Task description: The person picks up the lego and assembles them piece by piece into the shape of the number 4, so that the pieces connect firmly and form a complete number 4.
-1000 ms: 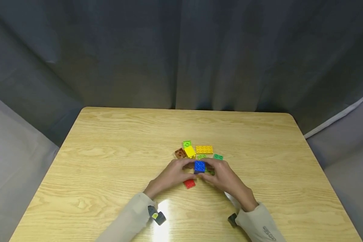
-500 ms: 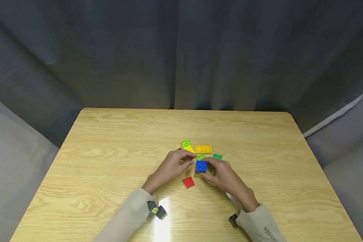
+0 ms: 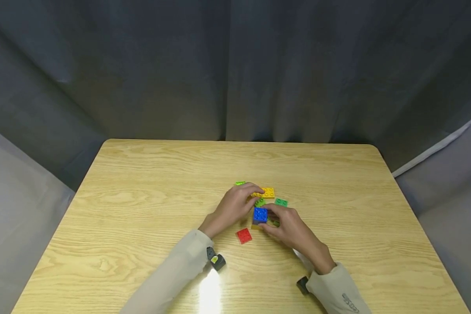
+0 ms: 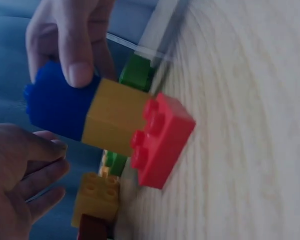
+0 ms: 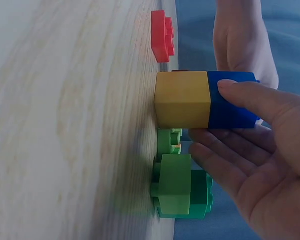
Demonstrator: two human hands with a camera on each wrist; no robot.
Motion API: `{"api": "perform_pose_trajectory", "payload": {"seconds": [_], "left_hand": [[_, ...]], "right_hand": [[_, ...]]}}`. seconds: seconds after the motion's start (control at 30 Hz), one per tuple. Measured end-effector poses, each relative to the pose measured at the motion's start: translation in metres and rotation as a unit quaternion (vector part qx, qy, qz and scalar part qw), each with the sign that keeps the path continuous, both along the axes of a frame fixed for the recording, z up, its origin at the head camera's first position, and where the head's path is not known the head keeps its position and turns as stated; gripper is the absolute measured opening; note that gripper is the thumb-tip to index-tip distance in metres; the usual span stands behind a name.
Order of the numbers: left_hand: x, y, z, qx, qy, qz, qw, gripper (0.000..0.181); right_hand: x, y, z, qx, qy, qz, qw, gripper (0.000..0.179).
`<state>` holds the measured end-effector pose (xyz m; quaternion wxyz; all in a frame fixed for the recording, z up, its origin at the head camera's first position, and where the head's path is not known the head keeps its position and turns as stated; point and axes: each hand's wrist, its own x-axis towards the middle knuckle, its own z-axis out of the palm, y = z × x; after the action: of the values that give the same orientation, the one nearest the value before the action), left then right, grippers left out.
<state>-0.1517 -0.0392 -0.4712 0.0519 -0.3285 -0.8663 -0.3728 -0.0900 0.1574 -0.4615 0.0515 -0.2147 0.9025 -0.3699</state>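
Note:
My right hand (image 3: 285,222) pinches a blue brick (image 3: 260,214) between thumb and fingers. The blue brick sits on top of a yellow brick (image 5: 182,100), and the pair stands upright on the table. My left hand (image 3: 235,204) reaches over the bricks behind the stack, hiding some of them. Its fingers look relaxed and apart in the left wrist view, with nothing seen between them. Ahead of its fingertips lies a long yellow brick (image 3: 268,192). A flat red brick (image 3: 244,236) rests in front of the stack.
Beyond the stack are a light green brick (image 3: 260,202) and a darker green brick (image 3: 281,202). Another light green brick (image 3: 240,183) pokes out behind my left hand. A brown brick (image 4: 92,227) shows in the left wrist view. Dark curtains (image 3: 227,69) hang past the table's far edge.
My left hand has left the blue brick, drawn back to the left, then moved forward and right over the rear bricks. The right hand keeps its hold on the blue brick.

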Motion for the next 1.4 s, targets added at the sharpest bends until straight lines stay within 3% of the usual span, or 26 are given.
{"api": "perform_pose_trajectory", "payload": {"seconds": [0.4, 0.9, 1.2, 1.4], "left_hand": [[-0.023, 0.014, -0.002, -0.102, -0.010, -0.003, 0.9947, 0.028], [-0.027, 0.020, -0.005, -0.183, -0.008, -0.021, 0.9828, 0.022], [-0.030, 0.022, -0.009, -0.200, 0.012, -0.035, 0.9792, 0.018], [-0.030, 0.025, -0.007, -0.207, 0.012, -0.027, 0.9778, 0.017]], "right_hand": [[0.000, 0.001, -0.001, -0.006, 0.001, 0.003, 1.0000, 0.040], [0.005, -0.002, 0.000, -0.003, 0.001, -0.004, 1.0000, 0.042], [0.005, -0.002, -0.001, -0.002, 0.002, -0.002, 1.0000, 0.040], [0.007, -0.001, -0.001, -0.003, 0.004, -0.005, 1.0000, 0.040]]}}
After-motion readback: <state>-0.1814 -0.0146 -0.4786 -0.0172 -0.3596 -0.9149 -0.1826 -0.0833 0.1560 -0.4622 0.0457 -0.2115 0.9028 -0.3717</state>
